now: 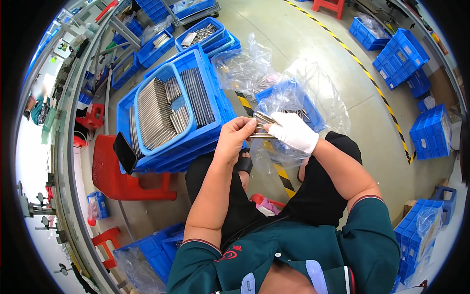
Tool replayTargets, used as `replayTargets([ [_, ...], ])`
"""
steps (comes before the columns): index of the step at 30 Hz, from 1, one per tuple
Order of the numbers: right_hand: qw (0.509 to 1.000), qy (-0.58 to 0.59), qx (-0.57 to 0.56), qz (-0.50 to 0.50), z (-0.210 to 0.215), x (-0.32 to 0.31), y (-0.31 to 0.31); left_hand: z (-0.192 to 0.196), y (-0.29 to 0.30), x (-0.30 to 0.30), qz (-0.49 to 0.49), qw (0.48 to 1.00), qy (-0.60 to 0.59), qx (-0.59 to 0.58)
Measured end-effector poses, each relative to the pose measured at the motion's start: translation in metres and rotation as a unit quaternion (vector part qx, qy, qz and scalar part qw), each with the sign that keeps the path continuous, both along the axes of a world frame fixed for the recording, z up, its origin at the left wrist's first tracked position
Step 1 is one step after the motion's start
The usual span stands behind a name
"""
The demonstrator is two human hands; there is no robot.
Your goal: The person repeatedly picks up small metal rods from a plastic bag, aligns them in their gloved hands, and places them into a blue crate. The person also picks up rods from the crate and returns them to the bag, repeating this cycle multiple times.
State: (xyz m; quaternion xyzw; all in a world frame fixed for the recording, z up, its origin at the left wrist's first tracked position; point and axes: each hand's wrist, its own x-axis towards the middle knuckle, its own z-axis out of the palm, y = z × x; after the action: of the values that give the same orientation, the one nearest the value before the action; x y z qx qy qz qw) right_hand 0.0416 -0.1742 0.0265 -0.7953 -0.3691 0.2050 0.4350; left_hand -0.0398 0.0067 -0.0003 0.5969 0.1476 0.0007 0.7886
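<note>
My bare left hand (234, 139) pinches the left ends of several slim silvery metal rods (263, 117) between thumb and fingers. From the other side, my right hand (297, 133), in a white glove, is closed around the same rods. Both hands are above my knees, just right of a light-blue basket (183, 93) packed with rows of similar metal rods (152, 115). That basket rests on a stack of blue crates (223, 100), with more rods lined up beside it. Beyond my right hand, a blue bin (316, 116) lined with clear plastic holds loose rods.
A black flat object (126, 153) leans at the crate's near left corner. A red stool (110, 171) stands under the crates. Clear plastic bags (247, 61) lie ahead. More blue crates (400, 56) line the right side, past yellow-black floor tape (372, 81).
</note>
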Motion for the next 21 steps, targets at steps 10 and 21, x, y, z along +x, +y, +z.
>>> replayTargets([
  [10,0.997,0.082,0.012,-0.006,0.001,0.006,-0.001,0.002,0.006,-0.002,0.051,0.998,-0.037,0.025],
  [21,0.971,0.234,0.023,0.05,0.001,0.006,-0.008,0.005,0.006,-0.002,-0.023,0.997,-0.047,-0.047],
])
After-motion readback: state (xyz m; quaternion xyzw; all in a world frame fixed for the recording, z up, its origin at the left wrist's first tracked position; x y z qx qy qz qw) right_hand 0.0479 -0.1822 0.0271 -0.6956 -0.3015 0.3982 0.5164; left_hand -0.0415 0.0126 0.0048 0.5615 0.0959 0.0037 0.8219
